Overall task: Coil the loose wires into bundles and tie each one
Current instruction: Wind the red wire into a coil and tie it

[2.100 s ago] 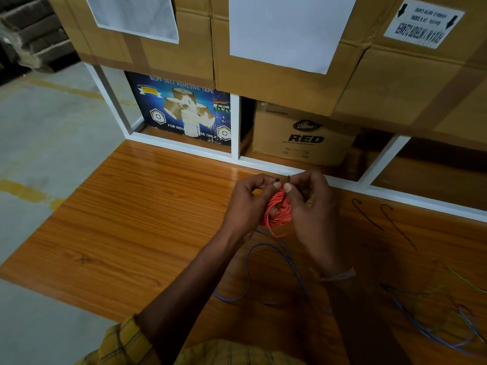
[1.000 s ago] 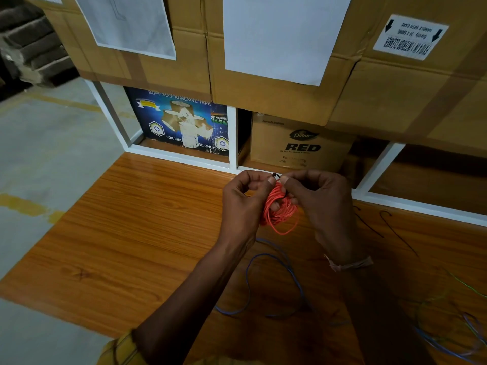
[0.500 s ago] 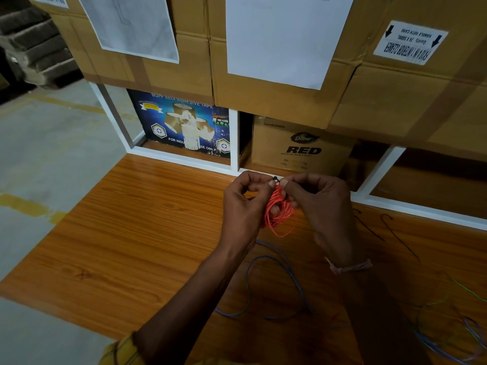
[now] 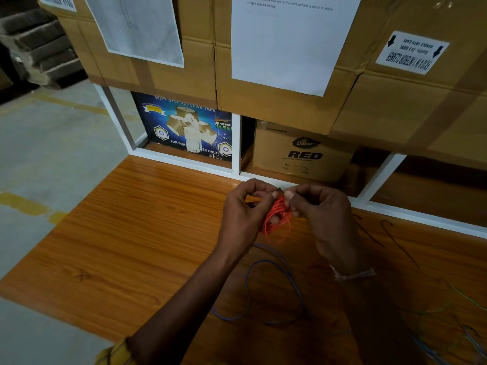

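Orange wire coil point(image 4: 276, 219), held above the table point(image 4: 131, 233): left hand point(image 4: 245, 214) and right hand point(image 4: 321, 209) both pinch a dark tie point(image 4: 279, 190) at its top; best cinched snug with loops kept gathered.

Dim concrete floor point(image 4: 47, 159) (yellow-lined) beside stacked cardboard boxes point(image 4: 395, 106).
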Demonstrator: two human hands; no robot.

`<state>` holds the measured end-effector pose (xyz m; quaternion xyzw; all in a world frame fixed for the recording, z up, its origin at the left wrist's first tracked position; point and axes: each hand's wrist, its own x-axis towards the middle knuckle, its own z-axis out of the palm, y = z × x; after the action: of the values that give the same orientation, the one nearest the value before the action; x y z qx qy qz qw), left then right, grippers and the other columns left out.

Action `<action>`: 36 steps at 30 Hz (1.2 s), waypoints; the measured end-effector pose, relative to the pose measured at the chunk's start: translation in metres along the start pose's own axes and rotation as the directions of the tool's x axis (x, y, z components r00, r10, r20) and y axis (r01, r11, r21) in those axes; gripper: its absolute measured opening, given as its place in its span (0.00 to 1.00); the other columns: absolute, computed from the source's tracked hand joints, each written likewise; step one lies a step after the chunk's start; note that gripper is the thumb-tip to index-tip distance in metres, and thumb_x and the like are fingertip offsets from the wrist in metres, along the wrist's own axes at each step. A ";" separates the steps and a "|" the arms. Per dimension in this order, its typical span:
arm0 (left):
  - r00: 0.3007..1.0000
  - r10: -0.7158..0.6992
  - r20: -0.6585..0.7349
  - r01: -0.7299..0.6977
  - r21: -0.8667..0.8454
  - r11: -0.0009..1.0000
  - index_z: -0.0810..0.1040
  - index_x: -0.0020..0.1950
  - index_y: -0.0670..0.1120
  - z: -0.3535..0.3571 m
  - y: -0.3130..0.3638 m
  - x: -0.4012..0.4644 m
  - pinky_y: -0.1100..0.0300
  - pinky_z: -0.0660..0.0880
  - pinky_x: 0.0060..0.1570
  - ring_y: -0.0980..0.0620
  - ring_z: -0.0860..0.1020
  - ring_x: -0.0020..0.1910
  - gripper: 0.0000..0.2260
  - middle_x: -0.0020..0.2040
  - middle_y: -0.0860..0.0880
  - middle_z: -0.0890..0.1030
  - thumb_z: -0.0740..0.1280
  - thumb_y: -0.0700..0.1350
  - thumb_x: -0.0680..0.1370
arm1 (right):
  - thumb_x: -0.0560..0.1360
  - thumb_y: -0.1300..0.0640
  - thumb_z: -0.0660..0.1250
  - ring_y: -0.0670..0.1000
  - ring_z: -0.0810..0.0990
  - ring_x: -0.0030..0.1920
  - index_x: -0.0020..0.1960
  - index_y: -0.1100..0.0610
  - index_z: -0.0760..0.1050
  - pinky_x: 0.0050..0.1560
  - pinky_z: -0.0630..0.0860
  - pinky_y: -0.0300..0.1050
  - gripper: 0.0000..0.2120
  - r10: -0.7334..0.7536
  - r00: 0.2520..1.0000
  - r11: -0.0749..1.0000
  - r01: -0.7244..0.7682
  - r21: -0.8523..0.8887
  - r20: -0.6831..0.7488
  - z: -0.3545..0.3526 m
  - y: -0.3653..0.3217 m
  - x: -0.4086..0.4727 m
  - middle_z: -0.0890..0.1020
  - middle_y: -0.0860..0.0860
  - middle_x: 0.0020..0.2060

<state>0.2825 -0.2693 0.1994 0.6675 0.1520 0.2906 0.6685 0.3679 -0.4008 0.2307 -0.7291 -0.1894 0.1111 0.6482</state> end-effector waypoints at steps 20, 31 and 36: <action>0.999 -0.042 -0.009 0.042 -0.005 0.999 0.84 0.55 0.41 -0.005 -0.005 0.003 0.59 0.80 0.31 0.42 0.87 0.46 0.06 0.51 0.43 0.85 0.73 0.42 0.81 | 0.71 0.63 0.78 0.49 0.82 0.34 0.55 0.59 0.77 0.33 0.76 0.35 0.16 0.208 0.978 0.970 -0.210 0.120 0.031 -0.001 0.003 -0.003 0.86 0.59 0.43; 0.986 -0.045 0.162 0.045 0.006 0.999 0.84 0.55 0.40 -0.017 -0.006 0.009 0.39 0.83 0.39 0.33 0.84 0.37 0.05 0.53 0.41 0.83 0.73 0.39 0.80 | 0.68 0.65 0.79 0.55 0.85 0.39 0.57 0.61 0.75 0.48 0.81 0.54 0.21 0.302 0.945 0.933 -0.320 0.165 0.127 -0.005 0.008 0.005 0.87 0.57 0.42; 0.975 -0.084 0.207 0.091 -0.024 0.996 0.84 0.55 0.40 -0.025 -0.005 0.012 0.55 0.83 0.36 0.35 0.85 0.39 0.05 0.53 0.42 0.84 0.73 0.39 0.80 | 0.75 0.62 0.75 0.48 0.81 0.36 0.54 0.60 0.82 0.34 0.76 0.38 0.08 0.078 0.989 0.997 -0.078 -0.008 0.126 -0.010 0.001 0.003 0.87 0.52 0.40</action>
<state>0.2780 -0.2418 0.1947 0.6755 0.1062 0.1927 0.7037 0.3749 -0.4090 0.2308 -0.7283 -0.2016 0.1821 0.6291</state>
